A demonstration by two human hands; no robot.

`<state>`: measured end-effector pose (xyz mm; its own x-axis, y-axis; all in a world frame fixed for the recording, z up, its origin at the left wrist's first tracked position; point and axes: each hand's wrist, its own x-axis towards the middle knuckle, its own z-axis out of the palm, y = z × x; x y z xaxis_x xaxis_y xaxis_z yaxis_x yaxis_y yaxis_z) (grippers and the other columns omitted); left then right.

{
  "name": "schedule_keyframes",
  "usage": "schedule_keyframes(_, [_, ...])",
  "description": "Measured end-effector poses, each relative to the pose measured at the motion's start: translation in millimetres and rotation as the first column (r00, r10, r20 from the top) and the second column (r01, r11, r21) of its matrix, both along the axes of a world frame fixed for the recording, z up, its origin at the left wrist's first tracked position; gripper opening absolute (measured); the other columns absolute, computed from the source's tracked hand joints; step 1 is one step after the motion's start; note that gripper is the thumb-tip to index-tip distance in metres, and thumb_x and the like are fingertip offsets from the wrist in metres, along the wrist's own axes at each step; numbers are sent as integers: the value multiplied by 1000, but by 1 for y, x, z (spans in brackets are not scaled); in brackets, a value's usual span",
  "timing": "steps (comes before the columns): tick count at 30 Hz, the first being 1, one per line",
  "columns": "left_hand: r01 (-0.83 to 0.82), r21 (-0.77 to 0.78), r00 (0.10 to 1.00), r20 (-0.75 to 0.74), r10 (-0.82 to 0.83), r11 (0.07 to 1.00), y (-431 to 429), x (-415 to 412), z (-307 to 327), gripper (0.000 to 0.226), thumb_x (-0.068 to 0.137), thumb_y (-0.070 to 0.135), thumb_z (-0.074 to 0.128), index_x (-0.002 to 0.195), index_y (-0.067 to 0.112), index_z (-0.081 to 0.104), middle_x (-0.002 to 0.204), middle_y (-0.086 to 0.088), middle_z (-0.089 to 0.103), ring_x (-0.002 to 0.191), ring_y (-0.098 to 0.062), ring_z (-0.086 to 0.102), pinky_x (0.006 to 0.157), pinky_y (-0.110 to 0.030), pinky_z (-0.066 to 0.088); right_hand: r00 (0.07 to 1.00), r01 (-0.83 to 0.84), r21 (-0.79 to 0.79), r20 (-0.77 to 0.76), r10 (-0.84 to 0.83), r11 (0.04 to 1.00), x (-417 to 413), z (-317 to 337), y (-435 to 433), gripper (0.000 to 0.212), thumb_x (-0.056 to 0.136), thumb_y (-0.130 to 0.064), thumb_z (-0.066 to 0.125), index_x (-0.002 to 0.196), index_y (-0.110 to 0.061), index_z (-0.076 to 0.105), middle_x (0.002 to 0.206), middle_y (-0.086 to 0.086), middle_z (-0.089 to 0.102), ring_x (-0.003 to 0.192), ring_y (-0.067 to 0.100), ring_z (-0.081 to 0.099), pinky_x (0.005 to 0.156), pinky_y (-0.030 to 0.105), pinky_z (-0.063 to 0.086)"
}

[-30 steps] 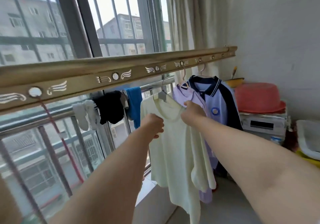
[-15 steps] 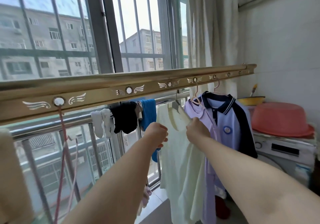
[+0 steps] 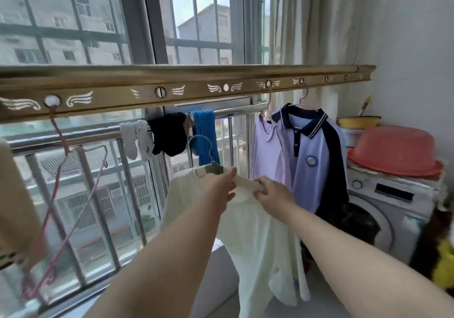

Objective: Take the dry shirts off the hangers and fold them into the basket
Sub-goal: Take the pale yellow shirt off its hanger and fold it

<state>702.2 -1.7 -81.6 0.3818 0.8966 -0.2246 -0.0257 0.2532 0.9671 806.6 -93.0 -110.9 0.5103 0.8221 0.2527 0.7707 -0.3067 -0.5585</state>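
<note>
The pale yellow shirt point(image 3: 255, 239), hooked on the gold drying rail point(image 3: 186, 89) half a second ago, now hangs below the rail with its hanger point(image 3: 211, 168) hook free in the air. The left hand point(image 3: 221, 190) grips hanger and collar. The right hand point(image 3: 272, 196) pinches the shoulder cloth. Stripping the hanger out likely comes next. A lilac shirt point(image 3: 266, 155) and blue polo point(image 3: 309, 155) crowd the rail's right end, with open room under its middle.

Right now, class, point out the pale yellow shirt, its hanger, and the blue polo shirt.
pale yellow shirt point(image 3: 258, 244): head view, on its front panel.
hanger point(image 3: 213, 169): head view, on its neck just under the hook.
blue polo shirt point(image 3: 307, 185): head view, on the chest below the round badge.
</note>
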Motion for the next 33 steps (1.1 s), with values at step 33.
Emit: schedule_keyframes(33, [-301,-245,930,139,341,922,-22,-45,-19,17,92,25,47,103,12,49,80,-7,49,68,-20,49,68,-34,47,919,110,-95,-369,-138,989,-7,-57,0,24,88,-7,47,70,-16,60,86,10,62,79,33,68,63,35,59])
